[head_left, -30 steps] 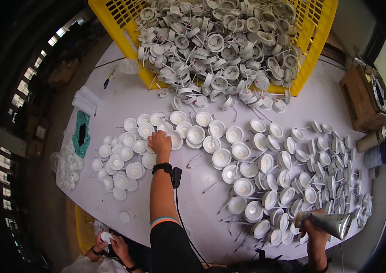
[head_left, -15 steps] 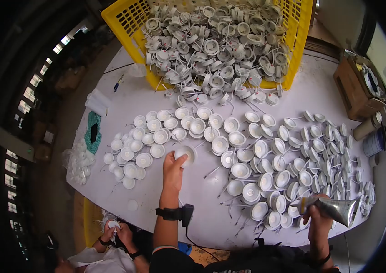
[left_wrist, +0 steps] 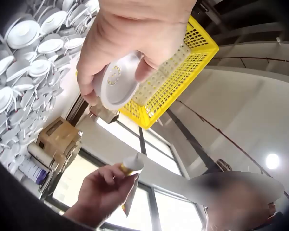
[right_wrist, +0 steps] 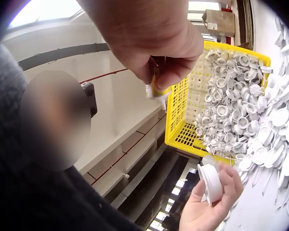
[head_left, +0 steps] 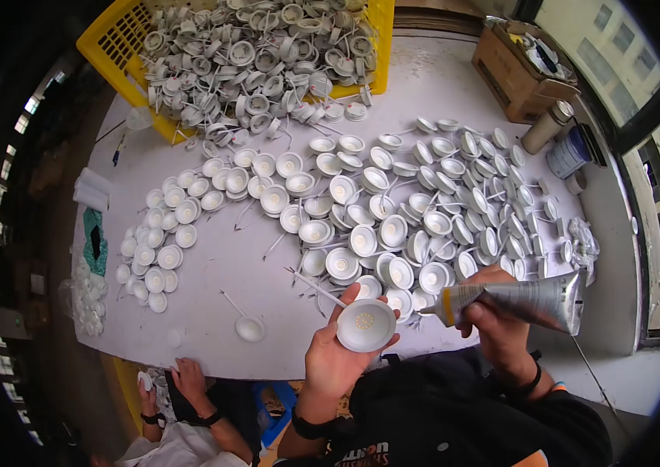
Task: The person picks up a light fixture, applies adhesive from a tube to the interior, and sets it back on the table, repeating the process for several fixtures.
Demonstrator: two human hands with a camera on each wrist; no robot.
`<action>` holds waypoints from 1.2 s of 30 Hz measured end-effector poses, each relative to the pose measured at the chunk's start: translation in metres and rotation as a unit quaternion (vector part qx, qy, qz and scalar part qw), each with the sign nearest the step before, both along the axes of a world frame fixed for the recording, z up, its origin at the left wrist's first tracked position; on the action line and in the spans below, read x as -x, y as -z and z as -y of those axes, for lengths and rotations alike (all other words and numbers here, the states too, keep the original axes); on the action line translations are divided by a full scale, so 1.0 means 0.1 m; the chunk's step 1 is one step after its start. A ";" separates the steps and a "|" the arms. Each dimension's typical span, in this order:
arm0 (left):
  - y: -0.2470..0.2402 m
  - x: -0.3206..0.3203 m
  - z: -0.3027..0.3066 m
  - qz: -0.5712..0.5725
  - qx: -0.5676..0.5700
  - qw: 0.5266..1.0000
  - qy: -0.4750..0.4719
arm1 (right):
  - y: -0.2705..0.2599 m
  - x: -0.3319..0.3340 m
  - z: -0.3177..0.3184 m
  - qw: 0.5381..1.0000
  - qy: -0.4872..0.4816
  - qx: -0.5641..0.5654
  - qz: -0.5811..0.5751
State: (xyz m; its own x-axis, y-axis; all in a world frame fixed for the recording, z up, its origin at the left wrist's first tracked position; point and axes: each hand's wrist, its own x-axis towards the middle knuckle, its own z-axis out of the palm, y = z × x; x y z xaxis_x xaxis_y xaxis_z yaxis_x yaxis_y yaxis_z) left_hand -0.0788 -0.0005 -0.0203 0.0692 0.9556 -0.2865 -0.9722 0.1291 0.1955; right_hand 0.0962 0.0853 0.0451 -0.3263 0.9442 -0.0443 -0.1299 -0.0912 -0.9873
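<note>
My left hand (head_left: 335, 362) holds a round white lamp piece (head_left: 365, 325) near the table's front edge, its dish with a dotted centre facing up. In the left wrist view, thumb and fingers grip the lamp piece (left_wrist: 119, 80) by its rim. Just to the right, my right hand (head_left: 497, 323) grips a silver tube (head_left: 528, 302) with a yellow band, its nozzle pointing left toward the lamp piece. The right wrist view shows the fingers curled round the tube's neck (right_wrist: 159, 90). Another lamp piece (head_left: 250, 328) lies alone on the table to the left.
Many white lamp pieces (head_left: 274, 198) spread across the table (head_left: 213, 268). Behind them stands a yellow crate (head_left: 383, 47) heaped with similar parts. At the right are a cardboard box (head_left: 505, 74), a metal canister (head_left: 547, 126) and a bucket (head_left: 567, 152). Another person's hands (head_left: 190, 381) are at the lower left.
My left hand has brought the lamp piece right and toward the body, close to the tube. The tube has shifted up and left in the head view, which has turned right. A lone lamp piece now shows.
</note>
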 end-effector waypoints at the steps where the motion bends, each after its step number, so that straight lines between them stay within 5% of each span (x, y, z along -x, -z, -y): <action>1: -0.07 -0.04 -0.01 0.043 -0.009 0.999 0.018 | 0.01 -0.02 0.00 0.997 -0.036 -0.054 0.034; 3: -0.10 -0.12 0.00 0.034 -0.030 0.998 0.038 | -0.01 -0.06 -0.03 0.989 -0.071 -0.110 0.070; 5: -0.14 -0.18 0.00 0.042 -0.060 0.996 0.049 | -0.05 -0.07 -0.09 0.922 -0.125 -0.310 0.195; 6: -0.13 -0.20 0.01 0.042 -0.061 0.996 0.049 | -0.16 0.01 0.03 0.971 -0.065 -0.148 0.179; 7: -0.10 -0.22 0.04 0.028 -0.061 0.997 0.047 | -0.18 0.00 0.02 0.970 -0.066 -0.148 0.180; 9: -0.11 -0.26 0.06 0.017 -0.061 0.997 0.043 | -0.22 -0.01 -0.04 0.886 -0.141 -0.354 0.266; 13: -0.16 -0.25 0.08 -0.023 -0.041 0.998 0.052 | -0.35 0.04 -0.05 0.860 -0.214 -0.353 0.298; 15: -0.14 -0.25 0.11 -0.007 -0.055 0.996 0.068 | -0.34 0.07 -0.01 0.872 -0.149 -0.390 0.256; 22: -0.07 -0.28 0.18 0.021 -0.077 0.995 0.054 | -0.38 0.14 0.00 0.841 -0.180 -0.406 0.308; 25: -0.06 -0.27 0.20 0.021 -0.075 0.995 0.057 | -0.35 0.16 0.02 0.877 -0.149 -0.379 0.254; 36: 0.00 -0.27 0.22 0.035 -0.088 0.994 0.063 | -0.44 0.19 0.02 0.824 -0.194 -0.401 0.349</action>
State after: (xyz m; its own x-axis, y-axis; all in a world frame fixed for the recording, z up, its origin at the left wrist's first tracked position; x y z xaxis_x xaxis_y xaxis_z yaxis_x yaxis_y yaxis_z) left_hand -0.0517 -0.0229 -0.0202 0.2053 0.9729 -0.1063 -0.9625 0.2204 0.1582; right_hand 0.0768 0.0833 0.0888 -0.7699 0.5918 0.2389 0.3810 0.7266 -0.5718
